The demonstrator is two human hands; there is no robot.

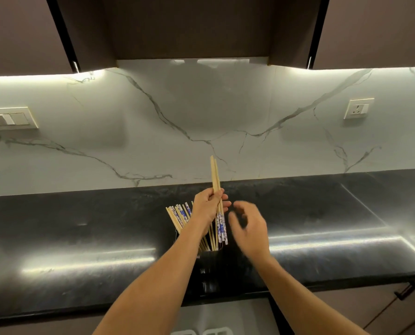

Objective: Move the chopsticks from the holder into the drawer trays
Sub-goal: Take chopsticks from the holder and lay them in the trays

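A dark holder point(210, 267) stands on the black counter point(80, 238) near its front edge, with several wooden chopsticks point(178, 217) with blue-and-white patterned ends fanning out of it to the left. My left hand point(206, 206) grips a pair of chopsticks point(215, 175) above the holder, thin tips pointing up and patterned ends down. My right hand point(248, 228) hovers just to the right of that pair, blurred, fingers loosely curled and holding nothing. The open drawer point(225, 315) shows below the counter edge, with white tray rims point(201, 331) at the bottom of the frame.
A marble backsplash point(201, 122) rises behind the counter, with a switch panel point(8, 118) at left and a socket point(358, 108) at right. Dark upper cabinets point(192, 27) hang overhead. A cabinet handle point(405, 290) sits at lower right.
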